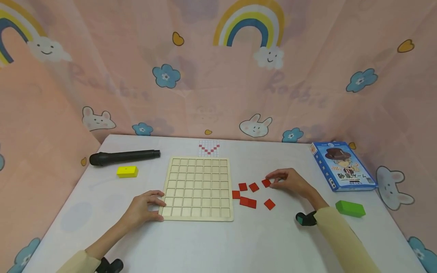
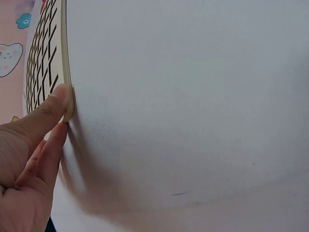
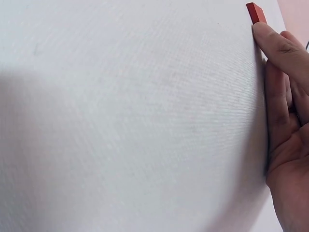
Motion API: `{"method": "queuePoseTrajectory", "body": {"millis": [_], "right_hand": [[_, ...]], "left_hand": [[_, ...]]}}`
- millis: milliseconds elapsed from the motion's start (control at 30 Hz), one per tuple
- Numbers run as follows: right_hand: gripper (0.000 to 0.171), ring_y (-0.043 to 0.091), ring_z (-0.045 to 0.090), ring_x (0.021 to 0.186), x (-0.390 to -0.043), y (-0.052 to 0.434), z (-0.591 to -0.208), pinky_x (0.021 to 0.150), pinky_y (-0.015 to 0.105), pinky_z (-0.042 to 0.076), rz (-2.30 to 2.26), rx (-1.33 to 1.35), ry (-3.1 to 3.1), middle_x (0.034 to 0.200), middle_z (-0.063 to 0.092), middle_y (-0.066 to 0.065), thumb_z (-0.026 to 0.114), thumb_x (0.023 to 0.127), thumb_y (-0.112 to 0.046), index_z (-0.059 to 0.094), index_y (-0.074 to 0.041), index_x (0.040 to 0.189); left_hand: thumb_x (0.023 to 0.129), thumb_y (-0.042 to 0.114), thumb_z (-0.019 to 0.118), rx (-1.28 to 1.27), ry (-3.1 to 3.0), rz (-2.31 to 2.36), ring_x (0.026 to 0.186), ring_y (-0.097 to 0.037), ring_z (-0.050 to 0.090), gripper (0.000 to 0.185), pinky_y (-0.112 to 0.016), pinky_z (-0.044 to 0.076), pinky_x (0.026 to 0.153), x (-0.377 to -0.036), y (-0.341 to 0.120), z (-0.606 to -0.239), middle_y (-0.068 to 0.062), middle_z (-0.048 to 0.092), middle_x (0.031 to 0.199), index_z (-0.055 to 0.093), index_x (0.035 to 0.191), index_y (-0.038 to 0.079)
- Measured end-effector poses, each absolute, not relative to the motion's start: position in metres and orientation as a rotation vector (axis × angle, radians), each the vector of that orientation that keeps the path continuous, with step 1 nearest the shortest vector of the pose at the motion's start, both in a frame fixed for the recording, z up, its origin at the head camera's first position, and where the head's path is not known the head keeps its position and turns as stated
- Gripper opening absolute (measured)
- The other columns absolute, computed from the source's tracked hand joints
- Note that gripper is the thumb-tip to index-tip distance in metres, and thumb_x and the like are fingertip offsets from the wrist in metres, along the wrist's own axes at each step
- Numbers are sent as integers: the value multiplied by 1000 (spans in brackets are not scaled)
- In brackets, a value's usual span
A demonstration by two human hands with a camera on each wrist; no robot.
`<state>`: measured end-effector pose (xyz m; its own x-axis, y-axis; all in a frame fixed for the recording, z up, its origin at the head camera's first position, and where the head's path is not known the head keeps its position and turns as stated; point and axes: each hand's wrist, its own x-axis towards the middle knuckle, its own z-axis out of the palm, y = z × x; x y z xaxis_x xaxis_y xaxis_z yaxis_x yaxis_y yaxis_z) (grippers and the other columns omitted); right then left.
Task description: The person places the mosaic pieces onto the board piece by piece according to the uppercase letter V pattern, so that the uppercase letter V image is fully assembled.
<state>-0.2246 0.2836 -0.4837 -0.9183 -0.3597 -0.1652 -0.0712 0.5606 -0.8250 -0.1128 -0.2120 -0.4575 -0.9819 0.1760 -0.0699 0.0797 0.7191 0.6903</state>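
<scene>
A pale wooden grid board point(image 1: 196, 189) lies flat on the white table. The left hand point(image 1: 145, 207) holds it by its near left corner; in the left wrist view, the thumb lies over the edge of the board point(image 2: 66, 63) with the fingers beside it. To the right of the board, the right hand point(image 1: 290, 182) pinches a small red square tile point(image 1: 266, 183) between thumb and fingertips, close over the table. The same tile point(image 3: 256, 13) shows past the thumb in the right wrist view. Several other red tiles point(image 1: 269, 204) lie scattered between board and hand.
Behind the board lies a pattern card point(image 1: 209, 148) with a red V on a grid. A black microphone point(image 1: 124, 157) and a yellow block point(image 1: 127, 171) are at the left. At the right are a blue box point(image 1: 345, 167) and a green block point(image 1: 350, 208).
</scene>
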Motion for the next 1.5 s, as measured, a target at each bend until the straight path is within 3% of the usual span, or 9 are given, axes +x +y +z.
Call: {"method": "queuePoseTrajectory", "body": {"millis": [200,433,800,1000,1267,1500], "right_hand": [[34,21,61,89,-222,281,-484,80,19,50,-1286,-282,2536,108,68,10,76,82,-18,69,-5,113],[36,26,66,98,-215,283,-484,87,25,53,-1324,-236,2575,111,68,15,74,83,-14,67,-2,116],[36,25,67,95,-202,277,-479,84,18,52,-1396,-189,2634,113,67,18,73,83,-9,65,2,117],[36,29,67,100,-195,266,-469,87,23,52,-1419,-77,2656,113,66,21,71,84,-4,63,4,118],[34,35,61,109,-185,255,-465,98,46,46,-1363,101,2707,112,67,20,71,86,-9,64,2,118],[36,33,65,104,-177,247,-464,94,42,49,-1390,125,2720,109,68,19,73,84,-11,65,1,117]], "left_hand": [[56,6,89,192,2803,1099,117,-36,54,35,-52,41,101,-112,-211,-456,-11,63,119,75,88,5],[56,5,89,177,2798,1115,118,-37,53,35,-53,40,102,-112,-209,-457,-13,63,120,75,88,5],[55,3,89,187,2815,1123,115,-37,56,35,-52,41,100,-111,-206,-456,-13,64,117,75,87,4],[55,1,88,154,2810,1128,117,-37,54,35,-50,42,100,-110,-206,-455,-13,63,119,74,87,4],[55,-1,88,129,2802,1126,117,-37,54,35,-50,42,100,-109,-204,-455,-13,63,120,74,86,4],[54,-1,88,120,2810,1117,117,-37,54,35,-50,43,100,-109,-203,-454,-14,63,119,74,86,4]]}}
